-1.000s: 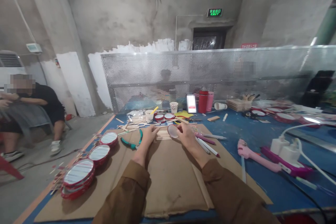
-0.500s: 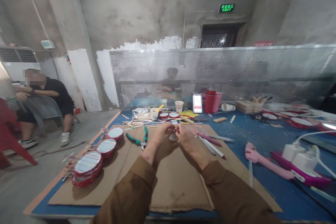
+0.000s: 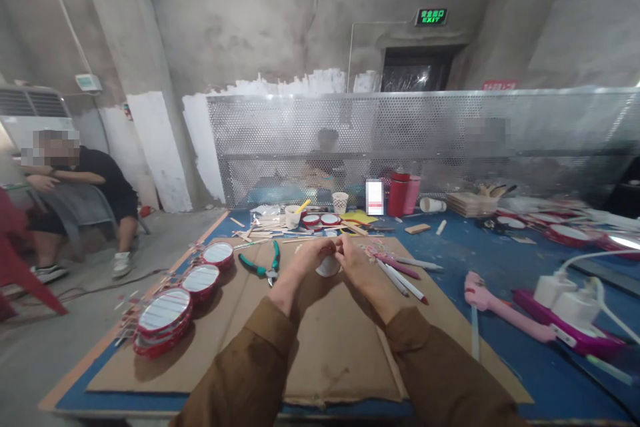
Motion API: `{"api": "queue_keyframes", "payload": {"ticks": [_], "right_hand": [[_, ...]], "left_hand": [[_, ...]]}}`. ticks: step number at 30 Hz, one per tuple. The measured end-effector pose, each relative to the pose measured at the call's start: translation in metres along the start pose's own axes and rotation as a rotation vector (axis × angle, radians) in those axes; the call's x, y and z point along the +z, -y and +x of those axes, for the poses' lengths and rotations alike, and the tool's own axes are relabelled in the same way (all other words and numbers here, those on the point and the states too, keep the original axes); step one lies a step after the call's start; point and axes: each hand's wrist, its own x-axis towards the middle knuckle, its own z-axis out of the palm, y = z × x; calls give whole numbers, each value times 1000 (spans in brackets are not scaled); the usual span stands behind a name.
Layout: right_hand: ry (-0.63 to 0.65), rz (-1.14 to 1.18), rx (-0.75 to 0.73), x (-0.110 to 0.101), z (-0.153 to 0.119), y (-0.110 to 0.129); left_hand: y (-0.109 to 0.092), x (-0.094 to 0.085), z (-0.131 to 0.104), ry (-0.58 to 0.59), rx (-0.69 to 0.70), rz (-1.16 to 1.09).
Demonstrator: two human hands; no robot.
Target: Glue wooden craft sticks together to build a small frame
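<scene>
- Left sleeve (image 3: 227,373): brown cloth, creased, a darker patch near the left cuff.
- Left cuff (image 3: 273,325): wide, folded-back band.
- Right sleeve (image 3: 455,373): matching brown, across from the left cuff.
- Left hand (image 3: 311,260), right hand (image 3: 353,260): bare.

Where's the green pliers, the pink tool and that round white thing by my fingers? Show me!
Green pliers (image 3: 277,255): head view, right-hand handle.
Pink tool (image 3: 520,320): head view, long handle.
Round white thing (image 3: 327,269): head view, pale face, below the fingertips.
</scene>
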Motion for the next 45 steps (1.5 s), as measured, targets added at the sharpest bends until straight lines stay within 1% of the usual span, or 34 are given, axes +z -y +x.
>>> {"api": "queue_keyframes", "payload": {"ticks": [4, 9, 14, 18, 22, 24, 28, 30, 32, 34, 38, 40, 43, 45], "right_hand": [[25, 89, -29, 0, 3, -5], [93, 196, -43, -2, 5, -8], [202, 318, -14, -4, 6, -10], [260, 405, -12, -6, 6, -12], [254, 408, -59, -8, 8, -15], [248, 374, -61, -9, 9, -16], [241, 312, -61, -13, 9, -17], [230, 324, -48, -15, 9, -17], [225, 337, -29, -15, 8, -16], [235, 333, -19, -15, 8, -15], [268, 304, -48, -13, 6, -16], [288, 274, -56, -11, 6, -17], [308, 215, -71, -8, 5, -21], [309, 190, -100, -6, 5, -23]], "left_hand": [[2, 1, 0, 32, 23, 69], [3, 0, -4, 69, 8, 40], [3, -1, -3, 146, -64, -86], [6, 2, -1, 176, -82, -211], [9, 5, 2, 191, -88, -302], [11, 6, 2, 188, -120, -351], [17, 4, -1, 192, -224, -519], [19, 2, -3, 201, -227, -547], [20, 2, -3, 212, -174, -496], [19, 4, -2, 229, -89, -391], [14, 8, 2, 254, 36, -198], [11, 8, 3, 256, 49, -115], [7, 6, 1, 265, 29, 14], [4, 3, 0, 253, 25, 49]]}}
